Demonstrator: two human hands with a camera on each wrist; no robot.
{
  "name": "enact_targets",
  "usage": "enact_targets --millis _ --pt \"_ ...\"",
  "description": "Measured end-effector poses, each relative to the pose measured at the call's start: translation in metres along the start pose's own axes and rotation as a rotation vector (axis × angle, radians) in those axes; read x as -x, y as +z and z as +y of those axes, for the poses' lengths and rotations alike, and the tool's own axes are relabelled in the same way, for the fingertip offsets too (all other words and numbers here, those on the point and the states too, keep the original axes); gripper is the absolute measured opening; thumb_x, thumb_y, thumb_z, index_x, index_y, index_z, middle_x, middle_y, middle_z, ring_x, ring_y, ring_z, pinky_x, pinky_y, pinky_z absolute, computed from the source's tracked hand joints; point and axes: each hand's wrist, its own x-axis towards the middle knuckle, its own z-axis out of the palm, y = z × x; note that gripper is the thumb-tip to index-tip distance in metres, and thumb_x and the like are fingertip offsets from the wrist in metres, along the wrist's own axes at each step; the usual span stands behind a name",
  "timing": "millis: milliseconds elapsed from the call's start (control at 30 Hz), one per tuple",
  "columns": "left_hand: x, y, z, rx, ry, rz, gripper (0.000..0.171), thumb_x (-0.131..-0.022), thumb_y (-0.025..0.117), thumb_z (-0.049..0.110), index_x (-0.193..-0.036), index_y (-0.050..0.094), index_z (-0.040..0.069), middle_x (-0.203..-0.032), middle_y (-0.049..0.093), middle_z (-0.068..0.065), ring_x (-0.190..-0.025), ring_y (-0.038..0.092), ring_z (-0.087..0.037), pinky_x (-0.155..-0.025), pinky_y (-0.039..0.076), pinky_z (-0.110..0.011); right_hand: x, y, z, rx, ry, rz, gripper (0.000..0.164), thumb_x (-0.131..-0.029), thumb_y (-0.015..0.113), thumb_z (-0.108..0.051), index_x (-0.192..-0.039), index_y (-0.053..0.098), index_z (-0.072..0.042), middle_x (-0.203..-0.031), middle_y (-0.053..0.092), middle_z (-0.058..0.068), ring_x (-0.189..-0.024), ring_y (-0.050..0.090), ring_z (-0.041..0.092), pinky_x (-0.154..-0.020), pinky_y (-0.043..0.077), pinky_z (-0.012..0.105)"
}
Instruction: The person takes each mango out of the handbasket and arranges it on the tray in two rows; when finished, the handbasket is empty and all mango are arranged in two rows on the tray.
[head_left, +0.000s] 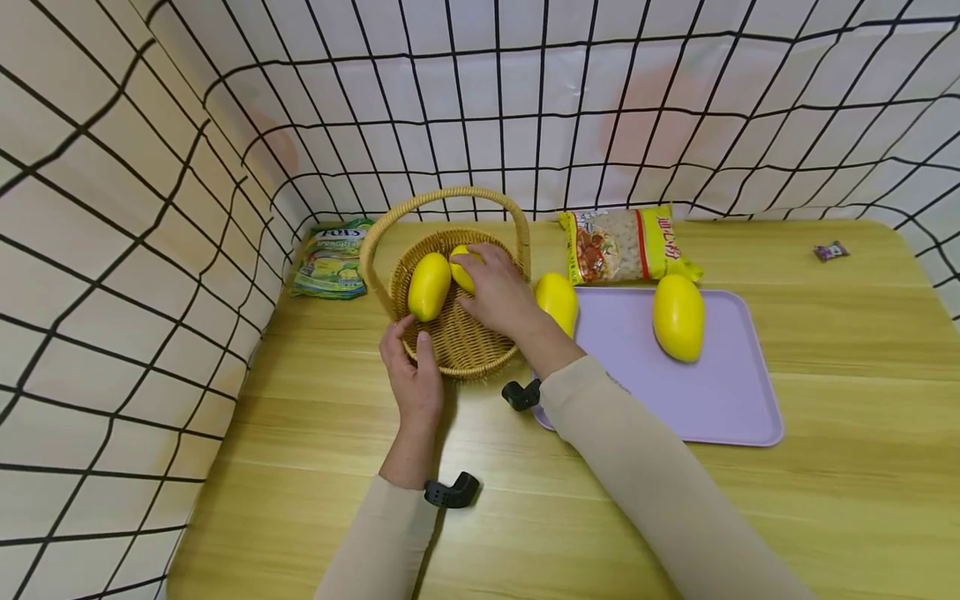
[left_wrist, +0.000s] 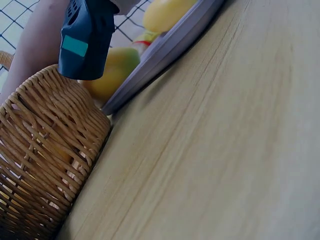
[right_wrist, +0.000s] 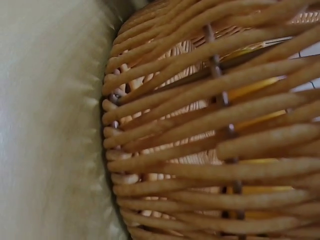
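Mango (head_left: 461,272) is gripped by the right hand (head_left: 497,287) inside the basket (head_left: 467,337), whose rim (head_left: 474,372) is held by the left hand (head_left: 417,383). If that hold gets slack, the basket could probably be tipped, or the other mango (head_left: 429,287) bumped, tbh.

Green packet (head_left: 331,262) left, yellow-edged food bag (head_left: 617,245) at back, small purple wrapper (head_left: 831,251) right, black grid (head_left: 541,115) behind

We see a round, arch-handled wicker basket (head_left: 474,343) upright on the tabletop (head_left: 855,358), one smooth yellow oval fruit (head_left: 430,287) lying inside it at the left, beside a second yellow fruit (head_left: 462,280) partly covered by the right grip (head_left: 495,287).
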Motion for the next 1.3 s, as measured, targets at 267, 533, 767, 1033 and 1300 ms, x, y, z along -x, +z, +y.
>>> enact_targets --millis 267,533,767,1033,1300 --pt "-0.0005 -0.0023 -0.0025 0.000 0.006 -0.014 0.033 -0.102 0.056 0.015 -0.133 0.057 0.007 -0.146 0.044 -0.015 -0.143 0.038 -0.025 -0.123 0.024 -0.044 -0.0022 0.0044 0.0001 0.006 0.049 -0.018 0.066 -0.094 0.072 -0.029 -0.153 0.045 -0.022 -0.164 0.033 0.009 -0.153 0.027 0.033 -0.123 0.030 0.050" --pt "-0.0010 0.0015 -0.0018 0.000 -0.007 -0.004 0.034 -0.102 0.052 0.007 -0.135 0.052 -0.004 -0.147 0.039 -0.024 -0.143 0.036 -0.034 -0.123 0.023 -0.050 -0.0011 0.0032 -0.0022 -0.026 0.089 -0.001 0.075 -0.088 0.077 -0.044 -0.153 0.045 -0.023 -0.161 0.035 0.010 -0.148 0.033 0.035 -0.119 0.036 0.053" --pt "-0.0001 -0.0017 -0.0037 0.013 0.008 -0.021 0.033 -0.103 0.055 0.017 -0.134 0.056 0.006 -0.147 0.042 -0.016 -0.144 0.036 -0.026 -0.123 0.024 -0.046 0.0049 -0.0030 -0.0049 -0.113 0.138 -0.027 0.085 -0.085 0.078 -0.051 -0.156 0.041 -0.023 -0.166 0.028 0.010 -0.150 0.033 0.037 -0.119 0.035 0.056" --pt "-0.0007 -0.0023 -0.0036 0.014 0.022 -0.018 0.033 -0.103 0.055 0.016 -0.134 0.056 0.005 -0.146 0.042 -0.016 -0.144 0.036 -0.026 -0.123 0.024 -0.045 0.0061 -0.0035 -0.0087 -0.163 0.185 -0.040 0.084 -0.087 0.076 -0.050 -0.157 0.039 -0.020 -0.168 0.024 0.013 -0.146 0.042 0.039 -0.117 0.037 0.056" --pt "-0.0017 0.0005 -0.0039 0.025 0.003 -0.003 0.035 -0.101 0.054 0.006 -0.134 0.054 -0.002 -0.149 0.040 -0.024 -0.146 0.034 -0.035 -0.124 0.021 -0.051 0.0069 -0.0029 -0.0082 -0.150 0.199 -0.058 0.081 -0.091 0.072 -0.048 -0.157 0.038 -0.018 -0.168 0.022 0.015 -0.142 0.047 0.038 -0.115 0.041 0.054"
